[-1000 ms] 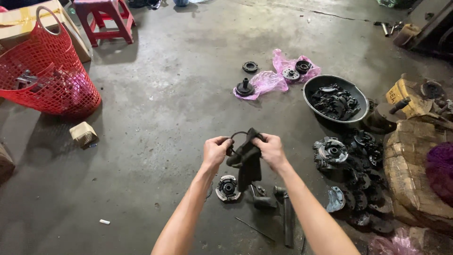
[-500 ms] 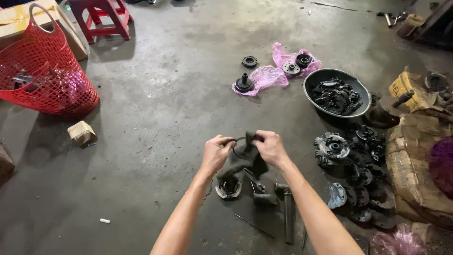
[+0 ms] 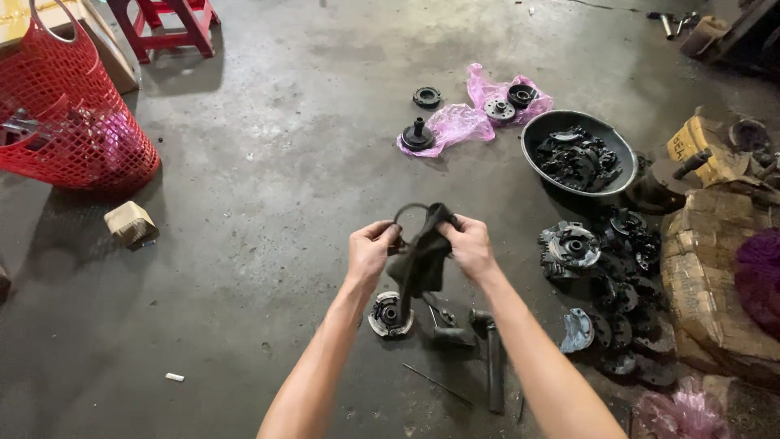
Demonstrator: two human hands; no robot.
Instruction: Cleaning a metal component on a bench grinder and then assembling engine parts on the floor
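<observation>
Head view: your left hand [image 3: 372, 250] and right hand [image 3: 470, 248] meet at the centre of the frame, above the floor [image 3: 268, 171]. Both are closed in a pinch on a dark rag [image 3: 422, 256] that hangs between them. A thin black ring [image 3: 409, 208] arcs up from the rag at 12 o'clock, running from your left fingertips toward your right; you can't tell which hand bears it.

Just under the rag, at 6 o'clock, a round hub [image 3: 390, 314] lies flat on the floor. Beside it at 5 o'clock lie a dark tool [image 3: 494, 358] and some smaller metal bits, and a thin rod [image 3: 436, 384] lies farther down.

At 3 o'clock from your right hand a pile of black parts [image 3: 605, 284] spreads over the floor, with a grey round piece on its near edge. Past that, at the right edge, is a sack-wrapped bundle [image 3: 707, 268].

At 2 o'clock a black bowl [image 3: 578, 154] holds more dark parts. At 1 o'clock a pink bag [image 3: 471, 114] lies crumpled on the floor, with several black round parts on and beside it.

At 10 o'clock, well apart, stands a red basket [image 3: 73, 122], with a small tan block [image 3: 130, 223] near its foot. A red stool [image 3: 166, 24] stands at 11 o'clock near the top edge.
</observation>
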